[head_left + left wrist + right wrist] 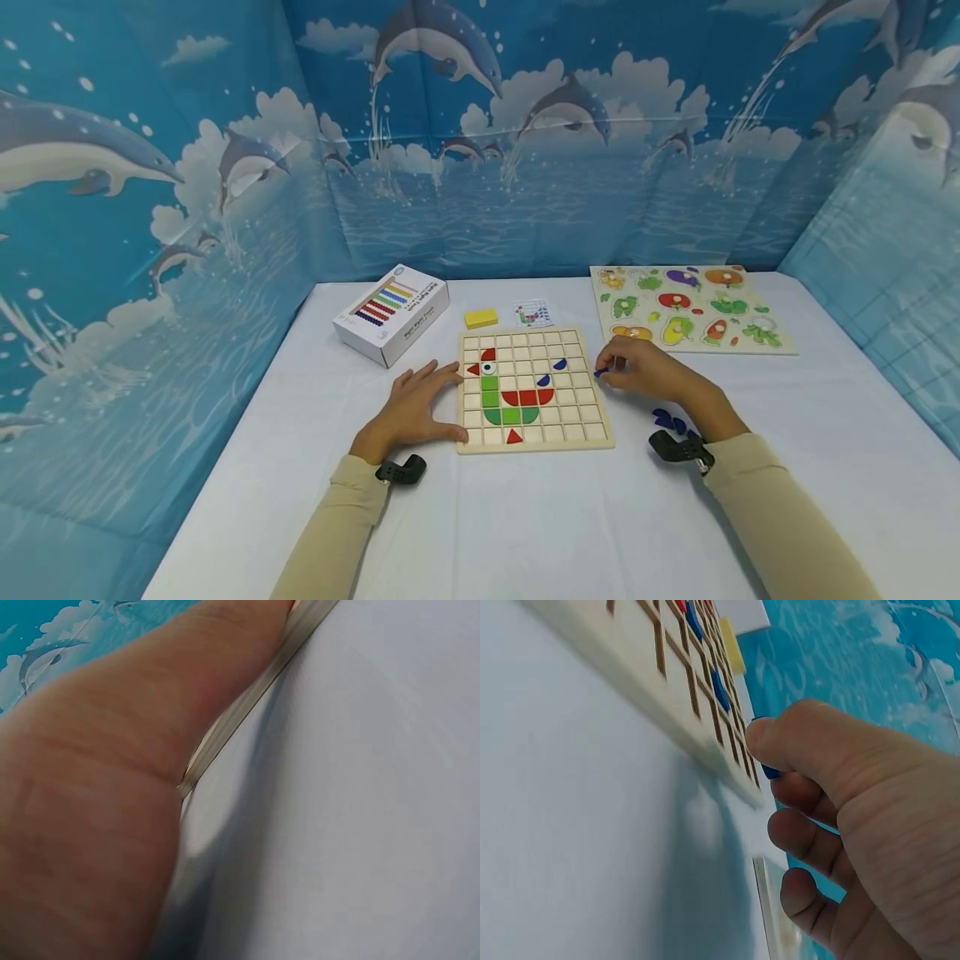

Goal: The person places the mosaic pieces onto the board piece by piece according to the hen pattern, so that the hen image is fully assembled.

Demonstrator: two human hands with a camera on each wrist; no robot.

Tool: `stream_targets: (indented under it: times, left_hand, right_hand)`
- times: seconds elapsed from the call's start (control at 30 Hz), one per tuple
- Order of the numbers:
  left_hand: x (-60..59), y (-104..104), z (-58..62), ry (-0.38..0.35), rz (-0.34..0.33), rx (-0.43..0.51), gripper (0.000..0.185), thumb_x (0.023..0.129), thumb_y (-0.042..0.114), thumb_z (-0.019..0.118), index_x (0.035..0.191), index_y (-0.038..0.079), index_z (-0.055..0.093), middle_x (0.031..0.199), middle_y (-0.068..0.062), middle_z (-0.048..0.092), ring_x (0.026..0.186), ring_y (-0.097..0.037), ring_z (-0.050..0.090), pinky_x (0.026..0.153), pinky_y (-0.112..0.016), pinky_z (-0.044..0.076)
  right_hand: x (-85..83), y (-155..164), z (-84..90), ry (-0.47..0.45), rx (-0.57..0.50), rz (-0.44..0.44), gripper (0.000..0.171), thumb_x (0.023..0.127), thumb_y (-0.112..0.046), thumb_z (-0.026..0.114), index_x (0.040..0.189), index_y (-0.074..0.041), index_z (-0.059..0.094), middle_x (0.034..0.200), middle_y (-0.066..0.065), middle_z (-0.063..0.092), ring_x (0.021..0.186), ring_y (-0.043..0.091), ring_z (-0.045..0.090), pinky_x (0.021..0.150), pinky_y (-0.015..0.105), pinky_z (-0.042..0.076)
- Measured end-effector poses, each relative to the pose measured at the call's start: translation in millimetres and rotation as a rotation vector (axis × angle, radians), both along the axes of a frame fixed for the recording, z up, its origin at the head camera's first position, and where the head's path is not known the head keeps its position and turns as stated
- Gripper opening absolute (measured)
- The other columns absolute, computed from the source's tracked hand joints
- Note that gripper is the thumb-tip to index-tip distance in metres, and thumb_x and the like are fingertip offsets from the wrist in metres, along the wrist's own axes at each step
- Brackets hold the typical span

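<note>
Head view takes in the whole table: the left hand (pixel 415 410) lies flat with fingers spread, pressing against the left edge of the wooden grid board (pixel 592 433), gripping nothing. The right hand (pixel 647 372) hovers just beside the board's right edge and pinches a small blue piece (pixel 601 372) between thumb and fingertips; most of that piece is hidden by the fingers (its shape cannot be made out). More blue pieces (pixel 670 420) lie on the white table (pixel 525 525), half covered by the right wrist. From the left wrist camera, skin fills nearly everything, leaving only a sliver of board edge (pixel 247 705). A vegetable puzzle (pixel 690 307) sits further back.
</note>
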State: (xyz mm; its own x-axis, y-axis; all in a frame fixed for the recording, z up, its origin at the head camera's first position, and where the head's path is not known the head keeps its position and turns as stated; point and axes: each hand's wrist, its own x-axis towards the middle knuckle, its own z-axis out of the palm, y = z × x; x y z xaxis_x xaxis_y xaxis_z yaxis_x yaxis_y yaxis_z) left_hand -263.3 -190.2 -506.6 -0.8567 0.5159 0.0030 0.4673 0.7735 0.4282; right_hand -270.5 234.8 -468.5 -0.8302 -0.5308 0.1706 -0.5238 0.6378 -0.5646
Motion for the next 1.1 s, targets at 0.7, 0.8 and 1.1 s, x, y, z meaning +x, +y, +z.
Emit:
stream_targets:
  times: [0.7,0.8,1.1]
  left_hand:
    - [-0.4,-0.6,-1.7,0.008,0.017,-0.004,0.100,0.065,0.082,0.074,0.147,0.032,0.048,0.164,0.009,0.029,0.153,-0.025,0.012,0.120,-0.056,0.005]
    - [-0.1,-0.8,-3.0,0.011,0.017,0.000,0.100,0.064,0.082,0.074,0.146,0.031,0.049,0.164,0.009,0.029,0.153,-0.025,0.012,0.119,-0.057,0.005]
    - [-2.0,-0.1,-4.6,0.015,0.013,-0.009,0.100,0.065,0.083,0.073,0.147,0.031,0.048,0.164,0.010,0.029,0.153,-0.025,0.012,0.119,-0.057,0.005]
  right_hand:
    - [-14.7,-55.5,-2.5,-0.119,0.052,0.055,0.010,0.092,-0.007,0.074,0.100,-0.014,0.073,0.098,-0.001,0.062,0.083,0.017,0.053,0.071,0.031,0.048]
    - [-15.0,-54.9,-3.1,-0.134,0.045,0.061,0.011,0.093,-0.005,0.073,0.101,-0.013,0.073,0.099,0.001,0.061,0.083,0.018,0.052,0.071,0.031,0.048]
    - [-15.7,-51.3,-6.3,-0.154,0.016,0.036,0.013,0.094,-0.003,0.069,0.102,-0.012,0.072,0.102,0.002,0.060,0.086,0.020,0.052,0.074,0.033,0.047]
